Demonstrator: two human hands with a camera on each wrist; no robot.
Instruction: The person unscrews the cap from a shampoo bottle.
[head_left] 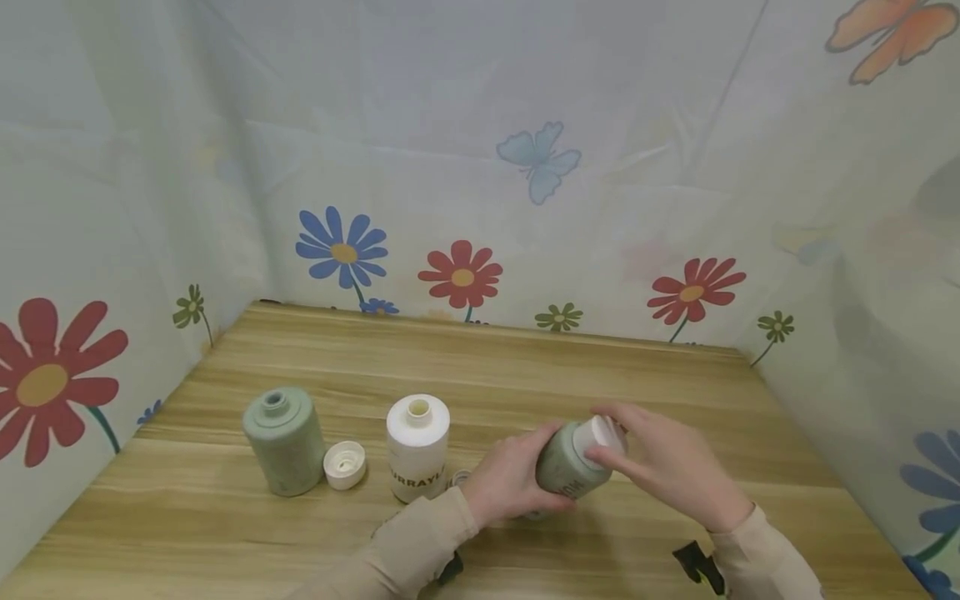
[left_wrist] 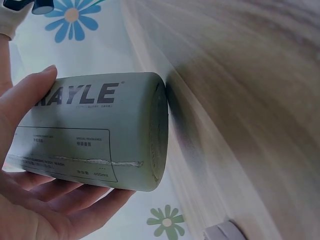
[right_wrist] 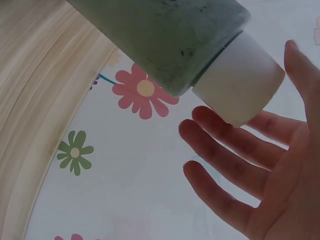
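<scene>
My left hand (head_left: 517, 473) grips a sage-green bottle (head_left: 564, 467) round its body, tilted with its top to the right. Part of the lettering "RAYLE" shows on it in the left wrist view, where its base is close over the table. On its top sits a white cap (head_left: 596, 435). The right hand (head_left: 667, 458) pinches this cap, thumb on the near side and forefinger on the far side in the head view. From the right wrist, the cap (right_wrist: 240, 82) lies between thumb and fingers, with the lower fingers spread loosely.
A second green bottle (head_left: 283, 446) stands upright at left, its neck uncapped. Beside it a white cap (head_left: 345, 467) lies hollow side up. An uncapped white bottle (head_left: 417, 442) stands mid-table, with a small cap (head_left: 461, 477) partly hidden by the left hand. Flowered cloth surrounds the wooden table (head_left: 450, 358).
</scene>
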